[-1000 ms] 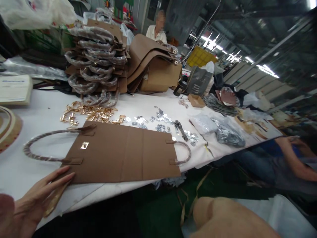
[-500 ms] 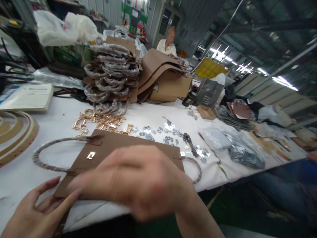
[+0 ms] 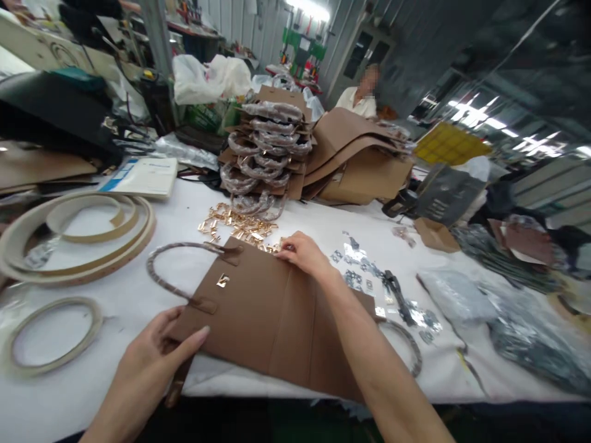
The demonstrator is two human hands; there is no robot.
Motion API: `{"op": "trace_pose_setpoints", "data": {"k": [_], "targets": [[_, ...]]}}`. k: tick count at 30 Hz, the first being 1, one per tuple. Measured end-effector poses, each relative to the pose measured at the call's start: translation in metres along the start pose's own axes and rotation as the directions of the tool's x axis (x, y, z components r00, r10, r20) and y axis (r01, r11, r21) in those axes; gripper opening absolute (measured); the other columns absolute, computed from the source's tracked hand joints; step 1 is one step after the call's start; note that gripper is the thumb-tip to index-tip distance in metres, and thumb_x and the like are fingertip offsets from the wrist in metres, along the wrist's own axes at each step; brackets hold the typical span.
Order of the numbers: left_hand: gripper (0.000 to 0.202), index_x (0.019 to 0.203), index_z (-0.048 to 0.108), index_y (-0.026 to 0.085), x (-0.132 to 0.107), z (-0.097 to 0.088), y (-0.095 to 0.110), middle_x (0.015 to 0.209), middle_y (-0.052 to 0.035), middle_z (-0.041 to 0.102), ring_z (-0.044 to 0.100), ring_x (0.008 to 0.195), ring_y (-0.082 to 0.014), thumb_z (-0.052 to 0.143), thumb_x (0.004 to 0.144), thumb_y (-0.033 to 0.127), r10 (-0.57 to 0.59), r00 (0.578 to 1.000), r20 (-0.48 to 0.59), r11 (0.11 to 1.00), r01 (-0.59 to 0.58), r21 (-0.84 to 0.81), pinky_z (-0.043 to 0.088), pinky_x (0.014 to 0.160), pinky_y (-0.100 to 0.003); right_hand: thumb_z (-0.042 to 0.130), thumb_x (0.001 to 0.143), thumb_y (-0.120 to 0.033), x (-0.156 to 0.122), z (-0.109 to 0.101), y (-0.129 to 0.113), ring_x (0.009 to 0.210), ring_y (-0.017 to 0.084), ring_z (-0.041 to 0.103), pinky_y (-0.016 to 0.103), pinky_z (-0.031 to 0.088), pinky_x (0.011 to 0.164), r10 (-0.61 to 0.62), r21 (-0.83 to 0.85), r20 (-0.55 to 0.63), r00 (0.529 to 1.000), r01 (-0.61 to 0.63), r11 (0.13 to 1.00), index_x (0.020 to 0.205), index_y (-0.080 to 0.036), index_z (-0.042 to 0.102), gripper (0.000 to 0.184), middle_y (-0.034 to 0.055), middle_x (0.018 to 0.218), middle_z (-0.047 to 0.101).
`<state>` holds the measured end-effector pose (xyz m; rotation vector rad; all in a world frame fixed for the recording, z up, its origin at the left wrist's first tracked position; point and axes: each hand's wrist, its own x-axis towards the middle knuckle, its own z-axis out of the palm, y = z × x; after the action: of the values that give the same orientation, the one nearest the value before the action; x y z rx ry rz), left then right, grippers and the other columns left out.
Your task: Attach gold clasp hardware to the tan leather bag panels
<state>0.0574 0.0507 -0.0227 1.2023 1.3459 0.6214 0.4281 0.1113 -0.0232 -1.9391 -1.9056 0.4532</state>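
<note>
My L hand (image 3: 150, 349) pinches the near L corner of the brown bag panel (image 3: 249, 307), thumb on top, & the panel lies flat along the near edge of the desk (image 3: 124, 317) w/ one handle (image 3: 151, 264) toward the L side. My R hand (image 3: 308, 253) is at the panel's far edge, fingers bunched nr the gold fittings (image 3: 249, 227), can't tell if pinching one. Silver plates (image 3: 354, 280) lie farther R; stacked panels w/ plastic-wrapped handles (image 3: 270, 161) sit twd the desk's far edge.
</note>
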Motion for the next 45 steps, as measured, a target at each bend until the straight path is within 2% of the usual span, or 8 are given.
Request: {"op": "trace_pose_setpoints", "data": {"k": [7,13,17,20,24,29,34,45], "targets": [[0.072,0.13,0.063,0.016,0.004,0.003,0.01,0.105,-0.0091,0.082,0.078,0.095,-0.0273,0.089,0.071,0.049,-0.082,0.992,0.1,0.943,0.11,-0.313,0.063,0.09,-0.037,0.077,0.084,-0.018,0.003,-0.002,-0.001,0.075,0.016,0.068,0.026,0.047,0.071,0.156,-0.024,0.065,0.986,-0.155,0.988,0.085,-0.018,0.078,0.002,0.0024,0.079,0.076],[0.075,0.138,0.061,0.015,0.007,-0.008,-0.003,0.122,-0.0131,0.078,0.076,0.105,-0.0287,0.089,0.075,0.043,0.002,0.978,0.207,0.934,0.072,-0.351,0.061,0.096,-0.04,0.072,0.082,-0.016,-0.005,-0.008,-0.006,0.085,0.019,0.073,0.031,0.056,0.086,0.234,-0.045,-0.043,0.971,-0.235,0.971,0.109,-0.015,0.078,0.027,0.0092,0.097,0.079],[0.075,0.137,0.062,0.015,0.006,-0.011,-0.003,0.125,-0.0135,0.077,0.076,0.105,-0.031,0.088,0.074,0.045,0.029,0.977,0.209,0.949,0.038,-0.312,0.062,0.094,-0.042,0.069,0.087,-0.024,-0.034,-0.001,-0.056,0.09,0.021,0.076,0.035,0.06,0.09,0.232,0.322,-0.15,0.961,-0.174,0.931,0.11,-0.017,0.077,0.026,0.0094,0.103,0.079],[0.073,0.136,0.063,0.016,0.007,-0.011,-0.004,0.124,-0.0129,0.078,0.077,0.101,-0.0306,0.088,0.074,0.046,0.04,0.977,0.208,0.946,0.029,-0.322,0.064,0.09,-0.041,0.072,0.091,-0.035,-0.067,0.019,-0.112,0.091,0.021,0.077,0.038,0.064,0.087,0.16,0.662,-0.045,0.986,-0.091,0.744,0.111,-0.023,0.078,0.024,0.0063,0.103,0.079],[0.072,0.135,0.065,0.018,0.009,-0.013,-0.007,0.118,-0.011,0.08,0.078,0.097,-0.0291,0.09,0.072,0.045,0.033,0.971,0.238,0.933,0.056,-0.356,0.064,0.087,-0.038,0.076,0.091,-0.032,-0.097,0.058,-0.163,0.098,0.021,0.073,0.036,0.063,0.087,0.128,0.731,-0.063,0.99,-0.041,0.681,0.099,-0.03,0.083,0.011,0.0045,0.103,0.077],[0.074,0.137,0.063,0.016,0.01,-0.015,-0.008,0.113,-0.0114,0.081,0.078,0.098,-0.03,0.089,0.073,0.042,0.032,0.958,0.284,0.912,0.088,-0.401,0.064,0.089,-0.04,0.077,0.09,-0.032,-0.105,0.092,-0.169,0.082,0.018,0.071,0.03,0.061,0.069,0.239,0.774,-0.047,0.97,-0.115,0.622,0.101,-0.028,0.084,0.013,0.0044,0.098,0.076],[0.069,0.137,0.064,0.018,0.01,-0.016,-0.009,0.111,-0.0102,0.081,0.079,0.097,-0.031,0.087,0.076,0.04,0.047,0.951,0.305,0.909,0.086,-0.409,0.064,0.089,-0.042,0.077,0.09,-0.028,-0.105,0.097,-0.172,0.092,0.021,0.073,0.034,0.06,0.08,0.208,0.736,-0.074,0.975,-0.087,0.672,0.1,-0.029,0.084,0.012,0.0037,0.099,0.078],[0.065,0.138,0.061,0.015,0.009,-0.017,-0.012,0.107,-0.0099,0.081,0.078,0.092,-0.0275,0.083,0.081,0.039,0.087,0.953,0.289,0.948,0.009,-0.317,0.063,0.078,-0.034,0.073,0.094,-0.019,-0.11,0.105,-0.18,0.083,0.017,0.068,0.031,0.053,0.075,0.119,0.587,-0.242,0.963,0.048,0.808,0.102,-0.026,0.082,0.013,0.0023,0.088,0.073]]}}
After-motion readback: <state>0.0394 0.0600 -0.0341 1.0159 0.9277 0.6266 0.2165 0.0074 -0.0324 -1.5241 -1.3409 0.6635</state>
